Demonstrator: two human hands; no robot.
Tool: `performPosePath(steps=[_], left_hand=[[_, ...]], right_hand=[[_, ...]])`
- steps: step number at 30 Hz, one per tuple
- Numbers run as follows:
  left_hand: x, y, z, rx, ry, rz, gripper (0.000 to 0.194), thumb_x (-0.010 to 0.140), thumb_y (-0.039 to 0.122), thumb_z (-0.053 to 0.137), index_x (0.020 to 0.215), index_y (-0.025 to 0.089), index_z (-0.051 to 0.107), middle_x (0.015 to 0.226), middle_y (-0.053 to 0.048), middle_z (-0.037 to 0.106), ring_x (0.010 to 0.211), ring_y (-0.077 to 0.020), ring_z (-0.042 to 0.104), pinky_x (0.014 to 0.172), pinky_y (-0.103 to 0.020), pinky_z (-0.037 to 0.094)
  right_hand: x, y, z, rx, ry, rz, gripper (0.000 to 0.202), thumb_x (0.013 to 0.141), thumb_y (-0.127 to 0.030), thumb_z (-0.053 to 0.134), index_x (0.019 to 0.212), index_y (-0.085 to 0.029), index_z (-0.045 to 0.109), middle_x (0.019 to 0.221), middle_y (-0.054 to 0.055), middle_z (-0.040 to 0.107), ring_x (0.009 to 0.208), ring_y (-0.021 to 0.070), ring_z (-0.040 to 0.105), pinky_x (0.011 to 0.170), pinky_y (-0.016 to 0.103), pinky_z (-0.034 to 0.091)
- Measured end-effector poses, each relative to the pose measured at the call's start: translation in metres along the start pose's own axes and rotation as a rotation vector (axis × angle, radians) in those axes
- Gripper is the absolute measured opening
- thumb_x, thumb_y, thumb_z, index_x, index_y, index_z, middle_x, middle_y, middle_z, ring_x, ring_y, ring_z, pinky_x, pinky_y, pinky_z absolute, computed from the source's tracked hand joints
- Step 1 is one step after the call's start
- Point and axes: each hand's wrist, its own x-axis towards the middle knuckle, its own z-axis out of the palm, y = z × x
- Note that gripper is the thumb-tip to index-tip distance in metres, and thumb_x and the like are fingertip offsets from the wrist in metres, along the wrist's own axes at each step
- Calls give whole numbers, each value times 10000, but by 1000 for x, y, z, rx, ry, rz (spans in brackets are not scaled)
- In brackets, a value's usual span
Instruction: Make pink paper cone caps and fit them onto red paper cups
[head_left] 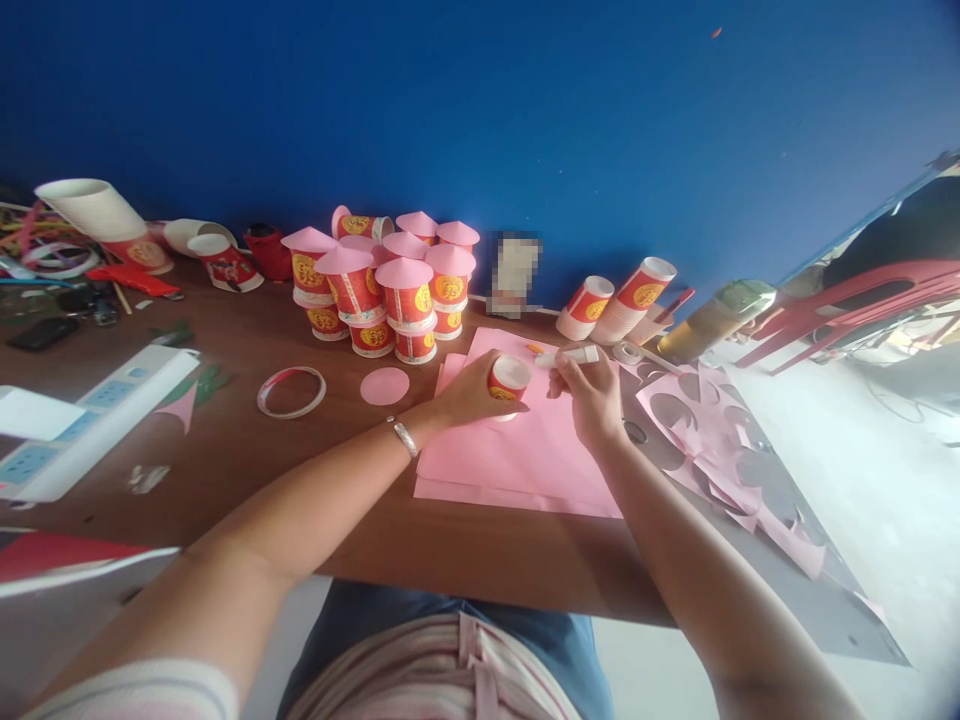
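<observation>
My left hand is wrapped round a red paper cup with a yellow emblem; its white rim faces up. In my right hand is a white glue stick, pinched between thumb and fingers just right of the cup. Its tip points toward the cup, apart from it. Both hands are above stacked pink paper sheets. A pink paper disc lies to the left of the sheets. Behind it stand several red cups in stacks, topped with pink paper cones.
Pink paper scraps spread at the right. Two leaning cup stacks and a golden bottle stand at the back right. On the left are a tape ring, a white power strip and more cups. A blue wall rises behind.
</observation>
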Motion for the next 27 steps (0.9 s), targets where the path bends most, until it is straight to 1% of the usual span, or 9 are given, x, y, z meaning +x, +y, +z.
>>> performPosePath(steps=[2, 6, 9, 12, 14, 16, 19, 23, 27], left_hand=[[2, -6, 4, 13, 42, 21, 589, 620, 417, 915, 1021, 213, 536, 1076, -56, 649, 989, -265, 636, 813, -401, 541], [1, -10, 5, -11, -14, 152, 569, 699, 416, 865, 1124, 209, 546, 1208, -97, 627, 1135, -303, 612, 934, -455, 531], [-3, -7, 0, -113, -133, 239, 582, 795, 346, 770, 1296, 219, 504, 1292, -108, 633, 1175, -293, 626, 968, -441, 536], [-6, -3, -4, -156, -237, 218, 573, 841, 352, 722, 1346, 222, 483, 1275, -107, 658, 1140, -281, 652, 932, -417, 556], [-6, -2, -4, -138, -223, 165, 535, 839, 379, 730, 1303, 222, 515, 1237, -98, 671, 1103, -276, 662, 909, -412, 563], [-5, -3, -3, -90, -153, 126, 498, 798, 368, 766, 1222, 218, 551, 1199, -85, 671, 1079, -273, 660, 905, -417, 563], [-3, -6, 0, -24, -77, 133, 500, 727, 324, 814, 1141, 215, 556, 1163, -72, 649, 1074, -270, 644, 920, -426, 555], [-1, -11, 1, -20, -96, 149, 504, 731, 320, 805, 1149, 219, 542, 1176, -64, 626, 1090, -263, 628, 922, -417, 550], [-2, -8, 0, -30, -113, 133, 497, 739, 337, 794, 1153, 220, 545, 1173, -63, 634, 1089, -266, 625, 922, -418, 546]], right_hand=[[-8, 8, -1, 84, -2, 78, 416, 815, -592, 765, 858, -224, 576, 596, -63, 577, 481, 104, 515, 484, 258, 473], [-17, 21, -1, 167, -9, 164, 449, 809, -631, 758, 847, -226, 568, 596, -56, 593, 497, 118, 551, 496, 271, 514], [-18, 25, -5, 173, 21, 132, 426, 824, -613, 755, 861, -225, 582, 603, -55, 600, 501, 124, 566, 510, 284, 534], [-20, 24, -10, 71, 43, 45, 362, 858, -552, 747, 909, -225, 601, 639, -51, 624, 525, 127, 597, 527, 285, 537], [-24, 22, -13, -43, 50, -31, 310, 879, -503, 738, 941, -229, 607, 686, -45, 642, 545, 125, 618, 534, 278, 532], [-28, 19, -14, -148, 63, -94, 264, 894, -459, 726, 965, -234, 607, 753, -33, 664, 568, 123, 637, 532, 272, 532], [-33, 15, -11, -248, 60, -145, 208, 911, -405, 702, 996, -241, 605, 849, -10, 697, 602, 131, 666, 521, 271, 535], [-34, 13, -9, -310, 0, -198, 154, 925, -357, 674, 1006, -243, 609, 903, 0, 720, 625, 140, 688, 570, 297, 567], [-33, 10, -10, -363, -4, -199, 138, 928, -350, 663, 987, -240, 605, 881, -3, 719, 624, 144, 693, 594, 304, 576]])
